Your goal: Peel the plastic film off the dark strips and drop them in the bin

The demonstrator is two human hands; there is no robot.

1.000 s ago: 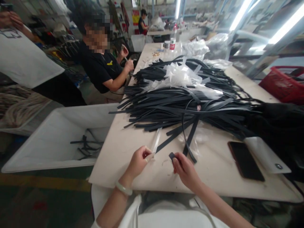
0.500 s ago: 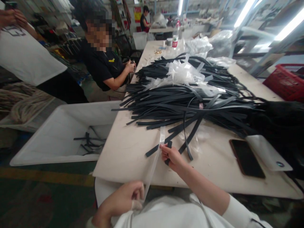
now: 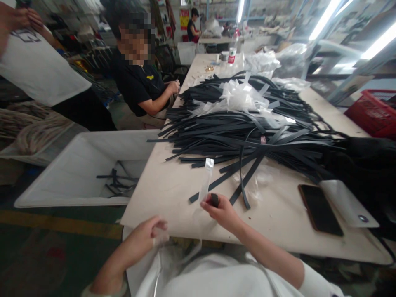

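Observation:
My right hand (image 3: 219, 208) is closed above the near table edge, pinching a clear plastic strip (image 3: 204, 183) between thumb and fingertips. The strip stands up from the fingertips, and a faint, blurred length hangs below them. A short dark end of black strap (image 3: 214, 200) shows within the same hand. Lower left, my left hand (image 3: 151, 232) hovers in front of the table edge, its fingers loosely curled and apart from the thumb. Nothing clear shows in it, though blurred translucent material lies close below. Beyond my right hand lies a large pile of black straps (image 3: 210, 142).
Crumpled clear plastic strips (image 3: 244, 97) lie on the pile. A phone (image 3: 320, 209) and a white pouch-like item (image 3: 348, 202) are at the right. A white bin (image 3: 77, 165) with black scraps stands left of the table. A red basket (image 3: 374, 113) sits far right. A co-worker (image 3: 136, 82) sits across the left side.
My left hand has moved left and slightly up, away from the strip's lower length. My right hand has shifted slightly left and down, still holding the strip and black strap.

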